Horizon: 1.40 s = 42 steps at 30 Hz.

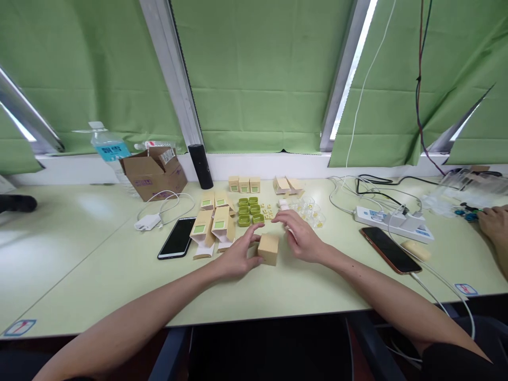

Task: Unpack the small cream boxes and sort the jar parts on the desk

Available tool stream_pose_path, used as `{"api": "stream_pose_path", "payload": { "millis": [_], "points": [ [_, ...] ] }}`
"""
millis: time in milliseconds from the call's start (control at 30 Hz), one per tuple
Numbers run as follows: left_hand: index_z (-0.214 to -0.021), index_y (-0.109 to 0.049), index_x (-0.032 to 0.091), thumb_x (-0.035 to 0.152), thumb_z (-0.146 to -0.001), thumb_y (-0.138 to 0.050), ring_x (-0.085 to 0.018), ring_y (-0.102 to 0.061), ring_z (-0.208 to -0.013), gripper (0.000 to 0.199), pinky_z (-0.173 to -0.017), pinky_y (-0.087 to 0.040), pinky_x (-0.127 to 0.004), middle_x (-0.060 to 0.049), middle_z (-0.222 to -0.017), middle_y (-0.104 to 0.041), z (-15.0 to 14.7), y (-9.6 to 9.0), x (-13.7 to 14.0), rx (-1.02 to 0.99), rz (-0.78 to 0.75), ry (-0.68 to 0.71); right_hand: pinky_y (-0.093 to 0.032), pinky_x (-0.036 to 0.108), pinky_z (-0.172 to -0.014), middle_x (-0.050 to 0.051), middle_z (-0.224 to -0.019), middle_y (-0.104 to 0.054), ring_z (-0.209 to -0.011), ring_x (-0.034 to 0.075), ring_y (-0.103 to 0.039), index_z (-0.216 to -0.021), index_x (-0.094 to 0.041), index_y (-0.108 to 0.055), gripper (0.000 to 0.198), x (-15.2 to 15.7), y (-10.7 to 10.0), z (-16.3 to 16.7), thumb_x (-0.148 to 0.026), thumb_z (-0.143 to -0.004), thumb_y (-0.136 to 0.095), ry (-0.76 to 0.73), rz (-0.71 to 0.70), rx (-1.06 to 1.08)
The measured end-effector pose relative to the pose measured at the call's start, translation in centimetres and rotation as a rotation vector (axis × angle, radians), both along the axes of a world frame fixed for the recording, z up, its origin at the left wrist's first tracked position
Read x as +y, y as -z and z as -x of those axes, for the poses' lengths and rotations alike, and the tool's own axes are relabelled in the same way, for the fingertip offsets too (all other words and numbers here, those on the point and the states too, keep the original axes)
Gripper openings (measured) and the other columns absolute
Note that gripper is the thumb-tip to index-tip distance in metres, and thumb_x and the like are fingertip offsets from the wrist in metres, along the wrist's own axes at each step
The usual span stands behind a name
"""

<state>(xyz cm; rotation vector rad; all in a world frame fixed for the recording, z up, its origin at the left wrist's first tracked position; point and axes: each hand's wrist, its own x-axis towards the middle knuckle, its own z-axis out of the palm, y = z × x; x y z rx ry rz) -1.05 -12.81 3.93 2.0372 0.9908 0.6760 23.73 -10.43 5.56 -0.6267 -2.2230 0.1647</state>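
Observation:
A small closed cardboard box (pixel 268 250) stands on the table between my hands. My left hand (pixel 239 255) grips its left side, thumb at the front and fingers behind. My right hand (pixel 304 236) is apart from the box on its right, fingers curved and spread, with nothing visible in them. Just beyond lie several green square cups (pixel 249 209) in two columns, tiny yellow pieces (pixel 268 210) and clear plastic domes (pixel 311 209). Open cardboard boxes (pixel 223 224) with green labels lie left of my left hand.
Closed boxes (pixel 244 184) and open ones (pixel 288 184) stand farther back. A black phone (pixel 177 238) lies left, another phone (pixel 391 250) right, near a power strip (pixel 393 223) with cables. A brown carton (pixel 155 173) and black cylinder (pixel 200 166) stand back left. Another person's hand (pixel 495 225) is far right.

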Motion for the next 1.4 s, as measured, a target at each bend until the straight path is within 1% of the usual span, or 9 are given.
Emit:
{"api": "stream_pose_path", "payload": {
  "millis": [133,200,267,400,567,800,967,1233,1400],
  "points": [
    [-0.141,-0.046,0.025,0.026,-0.086,-0.072,-0.029,-0.063,-0.127,0.061,-0.106,-0.052,-0.047,-0.011,-0.13,-0.068,-0.6,0.4,-0.2,-0.02,-0.066,-0.107,-0.056,0.041,-0.076,0.009,-0.107,-0.064,-0.092,0.024,-0.062,-0.12,-0.024,-0.053,0.032,-0.5,0.5,0.3,-0.008,-0.092,-0.049,0.106,-0.076,0.065],
    [-0.135,-0.05,0.024,0.028,-0.087,-0.072,-0.03,-0.062,-0.128,0.053,-0.108,-0.051,-0.05,-0.011,-0.134,-0.066,-0.5,0.5,-0.2,-0.009,-0.181,-0.163,-0.053,0.038,-0.069,0.007,-0.103,-0.064,-0.08,0.021,-0.059,-0.118,-0.024,-0.052,0.025,-1.0,0.6,0.7,-0.017,-0.095,-0.053,0.149,-0.043,0.047],
    [-0.134,-0.05,0.023,0.025,-0.089,-0.07,-0.031,-0.061,-0.126,0.05,-0.107,-0.051,-0.052,-0.013,-0.134,-0.064,-0.4,0.5,-0.3,0.017,-0.342,-0.181,-0.053,0.038,-0.068,0.008,-0.107,-0.063,-0.077,0.021,-0.058,-0.121,-0.024,-0.051,0.026,-1.5,0.6,1.0,-0.025,-0.096,-0.056,0.166,0.013,0.027],
    [-0.133,-0.047,0.021,0.014,-0.087,-0.067,-0.031,-0.063,-0.117,0.051,-0.097,-0.056,-0.051,-0.015,-0.126,-0.063,-0.2,0.5,-0.5,0.084,-0.635,-0.098,-0.058,0.044,-0.079,0.013,-0.13,-0.057,-0.088,0.022,-0.062,-0.134,-0.024,-0.044,0.041,-2.4,0.6,1.5,-0.028,-0.096,-0.058,0.15,0.138,-0.007],
    [-0.133,-0.045,0.018,0.02,-0.092,-0.068,-0.032,-0.064,-0.11,0.047,-0.088,-0.059,-0.049,-0.016,-0.12,-0.064,-0.4,0.5,-0.7,0.166,-0.81,-0.021,-0.057,0.051,-0.091,0.018,-0.143,-0.048,-0.123,0.033,-0.056,-0.144,-0.023,-0.036,0.059,-3.3,0.6,1.9,-0.022,-0.09,-0.059,0.144,0.175,-0.072],
    [-0.128,-0.048,0.014,0.018,-0.097,-0.062,-0.032,-0.065,-0.106,0.035,-0.081,-0.061,-0.045,-0.018,-0.116,-0.065,-0.6,1.0,-0.8,0.341,-1.011,-0.022,-0.058,0.052,-0.089,0.018,-0.147,-0.043,-0.122,0.033,-0.057,-0.15,-0.023,-0.031,0.072,-3.9,0.1,2.2,-0.013,-0.082,-0.055,0.201,0.22,-0.137],
    [-0.124,-0.05,0.015,0.019,-0.101,-0.055,-0.029,-0.066,-0.1,0.024,-0.074,-0.061,-0.04,-0.017,-0.11,-0.066,-0.7,1.1,-1.1,0.425,-1.076,-0.027,-0.057,0.054,-0.093,0.02,-0.148,-0.042,-0.126,0.034,-0.056,-0.149,-0.021,-0.031,0.073,-4.0,0.3,2.4,-0.013,-0.081,-0.056,0.186,0.226,-0.143],
    [-0.127,-0.05,0.018,0.02,-0.104,-0.047,-0.026,-0.065,-0.094,0.024,-0.067,-0.059,-0.035,-0.014,-0.105,-0.066,-0.8,0.7,-1.3,0.472,-1.089,-0.01,-0.058,0.051,-0.09,0.021,-0.148,-0.041,-0.123,0.033,-0.057,-0.151,-0.022,-0.026,0.08,-4.1,0.5,2.5,-0.008,-0.077,-0.055,0.159,0.2,-0.131],
    [-0.125,-0.051,0.021,0.013,-0.101,-0.048,-0.024,-0.063,-0.094,0.025,-0.063,-0.055,-0.03,-0.014,-0.114,-0.065,-0.8,0.8,-1.2,0.494,-1.1,-0.022,-0.059,0.047,-0.082,0.02,-0.142,-0.045,-0.106,0.028,-0.062,-0.145,-0.021,-0.03,0.077,-3.8,1.0,2.6,-0.009,-0.075,-0.056,0.168,0.205,-0.075]
  ]
}}
